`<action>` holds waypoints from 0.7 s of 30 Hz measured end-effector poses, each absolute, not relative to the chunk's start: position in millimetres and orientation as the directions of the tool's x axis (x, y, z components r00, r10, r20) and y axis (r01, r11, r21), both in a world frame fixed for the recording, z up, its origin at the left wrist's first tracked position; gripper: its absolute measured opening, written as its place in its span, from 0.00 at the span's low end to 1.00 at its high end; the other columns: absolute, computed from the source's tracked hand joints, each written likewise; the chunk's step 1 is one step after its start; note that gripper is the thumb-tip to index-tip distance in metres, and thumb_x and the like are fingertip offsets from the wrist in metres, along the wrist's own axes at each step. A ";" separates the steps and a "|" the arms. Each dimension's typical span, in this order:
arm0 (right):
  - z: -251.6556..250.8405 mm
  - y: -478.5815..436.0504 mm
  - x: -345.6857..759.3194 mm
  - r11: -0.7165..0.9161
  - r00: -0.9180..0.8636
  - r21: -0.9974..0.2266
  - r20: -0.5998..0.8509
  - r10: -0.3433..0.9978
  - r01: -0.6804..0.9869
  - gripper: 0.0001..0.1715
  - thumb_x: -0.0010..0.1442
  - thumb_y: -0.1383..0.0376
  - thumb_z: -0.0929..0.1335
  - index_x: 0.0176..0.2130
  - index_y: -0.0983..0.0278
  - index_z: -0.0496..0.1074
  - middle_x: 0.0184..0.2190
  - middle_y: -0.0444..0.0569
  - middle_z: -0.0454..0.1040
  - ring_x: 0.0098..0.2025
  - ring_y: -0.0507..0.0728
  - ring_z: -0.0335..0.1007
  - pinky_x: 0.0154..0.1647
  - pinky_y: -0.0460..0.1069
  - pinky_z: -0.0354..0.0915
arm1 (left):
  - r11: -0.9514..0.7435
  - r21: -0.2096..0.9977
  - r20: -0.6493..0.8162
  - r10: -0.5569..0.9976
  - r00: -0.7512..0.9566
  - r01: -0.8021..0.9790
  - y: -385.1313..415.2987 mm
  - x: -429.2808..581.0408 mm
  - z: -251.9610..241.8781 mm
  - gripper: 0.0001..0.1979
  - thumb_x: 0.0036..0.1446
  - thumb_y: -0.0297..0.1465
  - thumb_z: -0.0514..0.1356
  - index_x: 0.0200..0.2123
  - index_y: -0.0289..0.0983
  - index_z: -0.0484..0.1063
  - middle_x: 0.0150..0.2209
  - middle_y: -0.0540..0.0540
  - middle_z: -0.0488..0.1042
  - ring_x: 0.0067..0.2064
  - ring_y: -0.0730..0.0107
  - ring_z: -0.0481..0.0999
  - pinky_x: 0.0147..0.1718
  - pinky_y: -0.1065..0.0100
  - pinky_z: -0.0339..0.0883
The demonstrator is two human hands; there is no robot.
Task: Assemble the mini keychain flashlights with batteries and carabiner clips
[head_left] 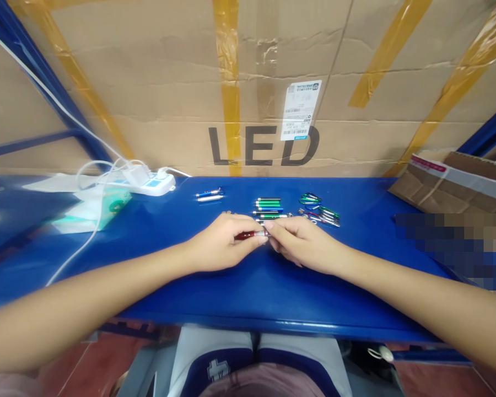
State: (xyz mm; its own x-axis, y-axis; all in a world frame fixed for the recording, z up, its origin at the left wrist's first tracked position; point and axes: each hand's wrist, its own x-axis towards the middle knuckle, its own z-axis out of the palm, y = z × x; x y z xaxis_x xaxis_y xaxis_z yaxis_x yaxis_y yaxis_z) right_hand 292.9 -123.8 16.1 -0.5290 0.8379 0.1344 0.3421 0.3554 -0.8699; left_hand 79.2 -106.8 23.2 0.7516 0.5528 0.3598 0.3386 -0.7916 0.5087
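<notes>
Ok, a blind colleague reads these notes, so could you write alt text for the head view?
A person's left hand holds a slim red tube over a blue table, the right hand at its end. Beyond lie slim green, blue and silver pieces, with a white power strip at left and a cardboard box marked LED behind.

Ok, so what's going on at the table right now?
A person's left hand holds a dark red pen-like tube above the blue table, while the fingers of the right hand are closed at its silvery end. Just beyond the hands lies a row of mostly green tubes, with two slim ones off to the left and a small cluster to the right.
</notes>
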 end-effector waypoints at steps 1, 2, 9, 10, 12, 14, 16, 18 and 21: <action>16.4 -122.9 295.2 0.498 -0.525 -0.774 0.257 0.811 0.391 0.27 0.71 0.51 0.61 0.25 0.62 0.63 0.19 0.40 0.62 0.20 0.49 0.58 0.23 0.46 0.55 | -0.739 0.586 0.314 0.586 0.747 0.333 -104.3 78.6 23.8 0.15 0.69 0.35 0.55 0.35 0.33 0.76 0.29 0.48 0.73 0.32 0.72 0.70 0.36 0.70 0.64; 16.7 -121.9 297.7 0.618 -0.548 -0.665 0.357 0.757 0.420 0.24 0.72 0.54 0.61 0.27 0.63 0.64 0.21 0.42 0.64 0.23 0.50 0.59 0.26 0.46 0.56 | -0.673 0.665 0.260 0.615 0.745 0.324 -102.0 77.9 24.3 0.16 0.69 0.37 0.56 0.35 0.33 0.77 0.29 0.48 0.73 0.31 0.72 0.70 0.34 0.70 0.64; 15.1 -119.0 304.6 0.835 -0.720 -0.407 0.442 0.535 0.371 0.20 0.72 0.62 0.59 0.27 0.62 0.62 0.22 0.42 0.63 0.25 0.51 0.58 0.30 0.47 0.55 | -0.635 0.737 0.238 0.564 0.791 0.232 -97.8 75.8 20.6 0.12 0.66 0.34 0.59 0.38 0.33 0.79 0.29 0.47 0.76 0.32 0.71 0.73 0.35 0.70 0.67; 14.4 -120.3 302.6 0.805 -0.703 -0.466 0.428 0.568 0.366 0.21 0.72 0.62 0.59 0.26 0.62 0.61 0.21 0.42 0.62 0.24 0.50 0.57 0.29 0.47 0.55 | -0.686 0.691 0.284 0.546 0.788 0.226 -98.8 76.1 19.8 0.11 0.67 0.33 0.59 0.38 0.33 0.79 0.30 0.46 0.77 0.33 0.71 0.73 0.37 0.70 0.67; 13.8 -123.7 297.0 0.657 -0.642 -0.669 0.341 0.686 0.347 0.24 0.72 0.58 0.59 0.25 0.62 0.60 0.19 0.40 0.59 0.21 0.49 0.56 0.26 0.46 0.55 | -0.769 0.593 0.358 0.519 0.776 0.241 -101.3 76.6 18.8 0.11 0.68 0.32 0.58 0.38 0.34 0.79 0.32 0.46 0.77 0.33 0.71 0.73 0.36 0.70 0.66; 14.6 -127.1 291.4 0.383 -0.587 -0.880 0.158 0.794 0.281 0.26 0.72 0.53 0.58 0.25 0.61 0.59 0.16 0.37 0.56 0.16 0.48 0.53 0.20 0.46 0.53 | -0.832 0.490 0.439 0.492 0.752 0.259 -103.9 76.8 19.1 0.11 0.68 0.31 0.57 0.38 0.34 0.79 0.31 0.46 0.75 0.32 0.72 0.71 0.34 0.71 0.65; 16.3 -129.1 287.8 0.148 -0.576 -0.965 -0.004 0.817 0.216 0.27 0.72 0.49 0.58 0.25 0.60 0.59 0.14 0.35 0.53 0.13 0.48 0.50 0.15 0.45 0.50 | -0.869 0.418 0.503 0.463 0.730 0.263 -106.1 77.0 20.0 0.11 0.68 0.30 0.57 0.38 0.34 0.79 0.29 0.47 0.73 0.31 0.72 0.69 0.34 0.71 0.64; 17.8 -128.8 287.2 0.100 -0.573 -0.969 -0.051 0.818 0.228 0.27 0.71 0.49 0.58 0.25 0.60 0.60 0.14 0.34 0.54 0.12 0.48 0.51 0.14 0.45 0.50 | -0.875 0.403 0.509 0.458 0.729 0.269 -107.5 77.5 21.1 0.10 0.68 0.30 0.57 0.39 0.34 0.79 0.28 0.48 0.72 0.30 0.73 0.68 0.33 0.72 0.64; 18.0 -125.4 292.1 0.365 -0.526 -0.860 0.139 0.839 0.356 0.25 0.71 0.53 0.59 0.25 0.61 0.61 0.17 0.39 0.60 0.18 0.50 0.57 0.21 0.46 0.56 | -0.836 0.467 0.456 0.507 0.732 0.288 -107.4 78.5 22.0 0.11 0.69 0.31 0.57 0.38 0.34 0.78 0.28 0.48 0.72 0.30 0.74 0.68 0.32 0.72 0.64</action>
